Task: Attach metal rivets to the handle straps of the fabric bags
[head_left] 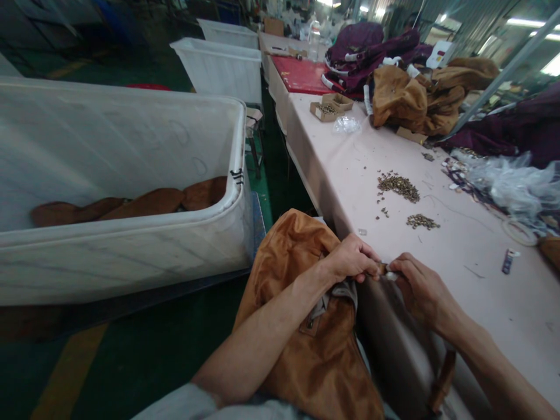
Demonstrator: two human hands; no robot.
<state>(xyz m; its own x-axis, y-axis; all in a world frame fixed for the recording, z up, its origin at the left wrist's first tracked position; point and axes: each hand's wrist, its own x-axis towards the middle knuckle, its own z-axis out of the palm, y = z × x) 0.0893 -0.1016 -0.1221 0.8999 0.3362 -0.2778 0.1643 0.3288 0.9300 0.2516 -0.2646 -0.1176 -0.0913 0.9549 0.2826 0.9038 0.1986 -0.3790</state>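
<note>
A tan-brown bag (306,361) lies across my lap against the table's edge, its zip opening partly folded over. My left hand (356,258) is closed in a pinch on a narrow brown strap (382,268) above the bag. Close beside it, my right hand (415,286) pinches the strap's other side, where a small white piece (391,276) shows at the fingertips. What exactly lies under the fingers is hidden. Below my right forearm hangs a loop of brown strap (443,379). On the table ahead are two piles of small brass-coloured metal fittings (399,186).
A large white bin (210,233) with brown pieces inside stands at my left. Along the table (350,169) sit small cardboard boxes (328,109), brown bags (398,96), purple bags (376,46) and clear plastic wrapping (511,184). More white bins (227,70) stand farther back.
</note>
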